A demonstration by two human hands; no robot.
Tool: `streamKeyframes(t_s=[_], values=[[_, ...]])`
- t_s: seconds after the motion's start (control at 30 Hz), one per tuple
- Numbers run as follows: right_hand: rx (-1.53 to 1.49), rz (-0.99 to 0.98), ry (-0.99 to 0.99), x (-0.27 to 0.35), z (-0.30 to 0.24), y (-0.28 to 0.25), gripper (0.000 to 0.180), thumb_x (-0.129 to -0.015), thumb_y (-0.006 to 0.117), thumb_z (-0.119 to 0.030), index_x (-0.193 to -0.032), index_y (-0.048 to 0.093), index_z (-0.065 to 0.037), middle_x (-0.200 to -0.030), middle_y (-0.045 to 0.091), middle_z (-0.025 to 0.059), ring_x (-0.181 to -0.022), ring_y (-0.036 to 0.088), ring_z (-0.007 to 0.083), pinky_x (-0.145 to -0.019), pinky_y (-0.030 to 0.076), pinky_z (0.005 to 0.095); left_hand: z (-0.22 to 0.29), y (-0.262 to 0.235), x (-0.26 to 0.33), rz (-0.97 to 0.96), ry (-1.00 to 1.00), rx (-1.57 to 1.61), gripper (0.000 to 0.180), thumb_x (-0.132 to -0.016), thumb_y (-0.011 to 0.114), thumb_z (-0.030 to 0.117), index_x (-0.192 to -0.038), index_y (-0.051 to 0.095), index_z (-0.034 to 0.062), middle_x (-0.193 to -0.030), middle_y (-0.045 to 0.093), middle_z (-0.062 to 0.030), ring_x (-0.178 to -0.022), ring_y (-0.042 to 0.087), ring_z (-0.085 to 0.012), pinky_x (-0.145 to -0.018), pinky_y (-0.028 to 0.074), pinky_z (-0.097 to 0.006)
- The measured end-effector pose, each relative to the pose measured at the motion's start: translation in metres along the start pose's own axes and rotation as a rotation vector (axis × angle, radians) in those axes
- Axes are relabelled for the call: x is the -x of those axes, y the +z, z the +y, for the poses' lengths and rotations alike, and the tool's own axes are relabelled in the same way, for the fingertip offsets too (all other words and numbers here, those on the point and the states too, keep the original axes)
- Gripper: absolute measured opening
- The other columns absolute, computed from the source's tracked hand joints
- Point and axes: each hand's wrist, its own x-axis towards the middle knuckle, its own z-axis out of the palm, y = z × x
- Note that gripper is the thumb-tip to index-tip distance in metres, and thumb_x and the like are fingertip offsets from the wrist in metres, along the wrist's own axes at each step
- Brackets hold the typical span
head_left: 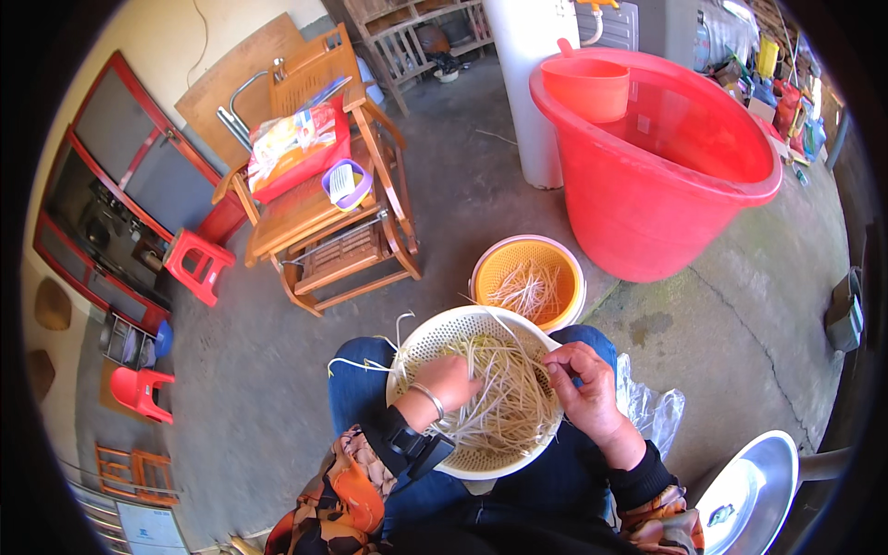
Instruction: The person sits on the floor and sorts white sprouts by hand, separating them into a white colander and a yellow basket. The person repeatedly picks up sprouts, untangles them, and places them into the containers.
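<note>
Both hands curl; left hand [446, 383] among sprouts [509, 407]; right hand [589, 388] by colander [427, 335].

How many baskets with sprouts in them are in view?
2: the white basket on the person's lap, and the orange basket just beyond it, near the large red tub. Neither basket is hidden.

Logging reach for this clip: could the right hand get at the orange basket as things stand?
Probably yes: the orange basket sits just past the white colander, open-topped, with nothing visible blocking the right hand.
</note>
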Motion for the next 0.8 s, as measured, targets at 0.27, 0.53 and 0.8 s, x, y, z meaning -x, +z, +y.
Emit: streamKeyframes(t_s=[0.27, 0.53, 0.8], values=[[0.034, 0.006, -0.011, 0.004, -0.004, -0.002, 0.016, -0.084, 0.064, 0.007, -0.097, 0.068, -0.002, -0.088, 0.063, 0.0094, -0.071, 0.063, 0.0176, -0.064, 0.051, 0.0267, -0.011, -0.012, 0.044, -0.008, 0.077, 0.657, 0.022, -0.088, 0.067, 0.02, -0.092, 0.065, -0.0021, -0.079, 0.066, -0.0121, -0.068, 0.063, -0.0218, -0.065, 0.051, -0.035], [-0.111, -0.122, 0.051, 0.001, -0.038, 0.002, 0.013, -0.086, 0.066, 0.004, -0.098, 0.068, -0.001, -0.089, 0.064, 0.009, -0.071, 0.063, 0.0161, -0.064, 0.051, 0.0266, 0.001, -0.046, 0.078, 0.052, 0.11, 0.992, 0.02, -0.094, 0.064, 0.009, -0.11, 0.068, -0.0022, -0.09, 0.071, -0.0033, -0.071, 0.058, -0.0044, -0.064, 0.049, -0.02], [0.002, -0.145, -0.171, -0.024, -0.087, 0.008, 0.015, -0.084, 0.068, 0.003, -0.098, 0.069, -0.001, -0.087, 0.063, 0.0096, -0.07, 0.063, 0.0202, -0.06, 0.05, 0.0289, 0.023, -0.067, 0.095, 0.123, 0.17, 1.009, 0.018, -0.094, 0.068, 0.016, -0.092, 0.068, -0.0012, -0.076, 0.067, 0.0001, -0.064, 0.053, -0.0026, -0.057, 0.045, -0.021]])
